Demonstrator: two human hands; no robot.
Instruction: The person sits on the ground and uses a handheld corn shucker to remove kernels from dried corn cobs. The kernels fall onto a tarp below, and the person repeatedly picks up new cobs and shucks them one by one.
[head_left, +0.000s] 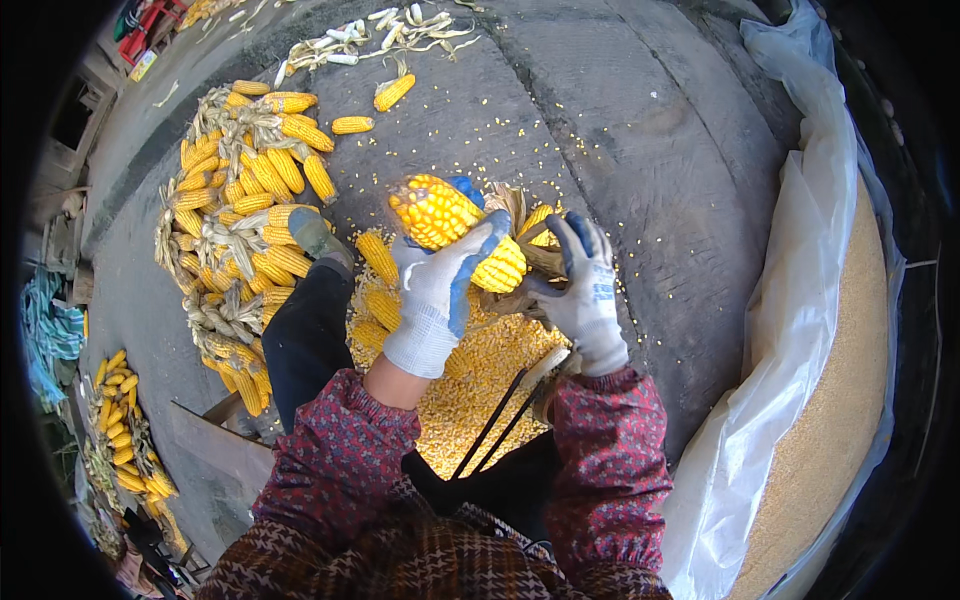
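Observation:
My left hand (439, 281), in a white knit glove with blue coating, grips a yellow ear of corn (429, 208) across its middle. The ear tilts, one end up to the left and the other down to the right. Dry husk leaves (546, 259) are close by its lower right end. My gloved right hand (586, 281) is beside these leaves, fingers apart and curved; I see nothing firmly held in it. Below both hands lies a heap of loose kernels (487, 382), with several ears (379, 259) on its left side.
Left of my boot (319, 232) lies a pile of husk-tied corn ears (262, 180). Stripped cobs (341, 58) and husks are at the far side. Plastic sheeting (795, 337) borders a bed of grain (840, 390) on the right. Kernels dot the concrete floor (675, 225).

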